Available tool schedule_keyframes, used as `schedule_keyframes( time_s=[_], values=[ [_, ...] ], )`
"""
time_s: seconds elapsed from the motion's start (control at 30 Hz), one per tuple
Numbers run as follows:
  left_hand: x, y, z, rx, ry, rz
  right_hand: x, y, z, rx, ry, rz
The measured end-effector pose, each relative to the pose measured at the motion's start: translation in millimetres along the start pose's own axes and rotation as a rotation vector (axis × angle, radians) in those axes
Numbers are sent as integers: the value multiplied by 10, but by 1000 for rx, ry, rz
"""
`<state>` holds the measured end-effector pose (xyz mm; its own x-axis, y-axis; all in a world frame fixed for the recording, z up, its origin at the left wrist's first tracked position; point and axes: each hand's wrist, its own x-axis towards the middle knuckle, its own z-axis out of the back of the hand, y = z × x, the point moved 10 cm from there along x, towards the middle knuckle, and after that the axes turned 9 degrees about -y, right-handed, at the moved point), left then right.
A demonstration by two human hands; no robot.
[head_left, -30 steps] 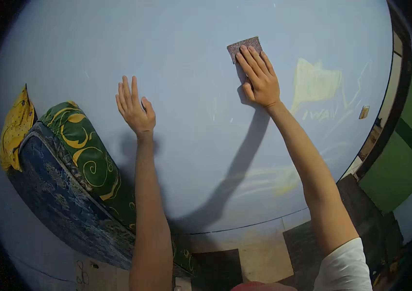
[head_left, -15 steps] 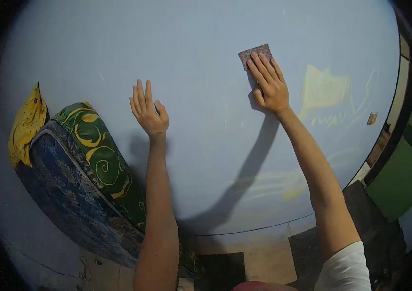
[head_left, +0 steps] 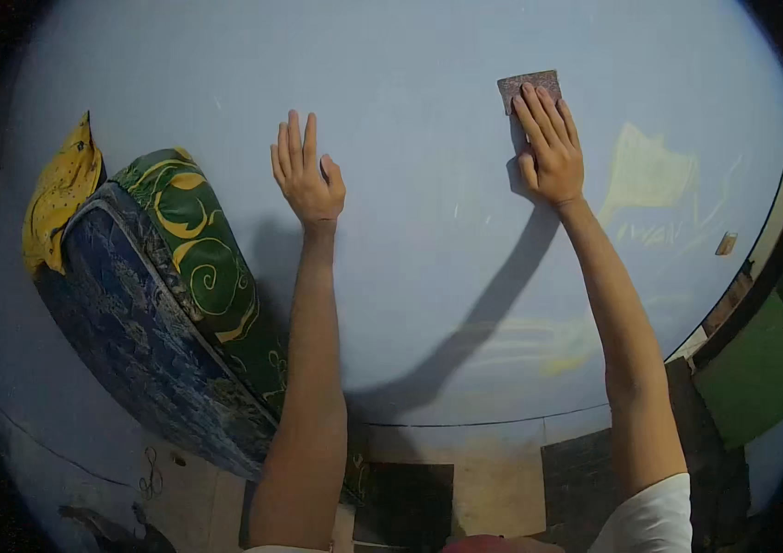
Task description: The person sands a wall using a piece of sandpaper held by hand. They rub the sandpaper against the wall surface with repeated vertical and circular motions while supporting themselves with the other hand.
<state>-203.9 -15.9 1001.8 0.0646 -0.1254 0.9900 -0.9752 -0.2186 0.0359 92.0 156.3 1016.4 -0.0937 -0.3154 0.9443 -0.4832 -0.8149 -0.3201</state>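
My right hand (head_left: 554, 166) lies with its fingers stretched over a rectangular speckled brown-grey sheet of sandpaper (head_left: 529, 83), pressing it flat against the pale blue wall (head_left: 410, 184). The sheet's upper part shows above the fingertips; the rest is under them. My left hand (head_left: 308, 184) is held up at the wall with straight fingers and thumb apart, holding nothing. Whether its palm touches the wall, I cannot tell. Right of my right hand, a faded yellow painted patch (head_left: 654, 170) and pale scrawled strokes mark the wall.
A blue patterned mattress (head_left: 152, 313) and a green-and-yellow patterned one (head_left: 193, 230) lean on the wall at left, with a yellow dotted cloth (head_left: 64, 198) on top. A small wall fitting (head_left: 727, 243) is at right, near a green panel (head_left: 755, 359). Dark mats (head_left: 405, 502) lie on the floor.
The whole view has shifted and turned a little. Against the wall marks, my right hand and the sandpaper have slid slightly to the right. My left hand keeps nearly the same place and pose.
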Motion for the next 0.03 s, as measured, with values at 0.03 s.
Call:
schedule_keyframes(
  time_s=[0.03],
  values=[
    [26,-47,18,-39,-20,-7,5,-10,14,-3,1,1]
  ],
)
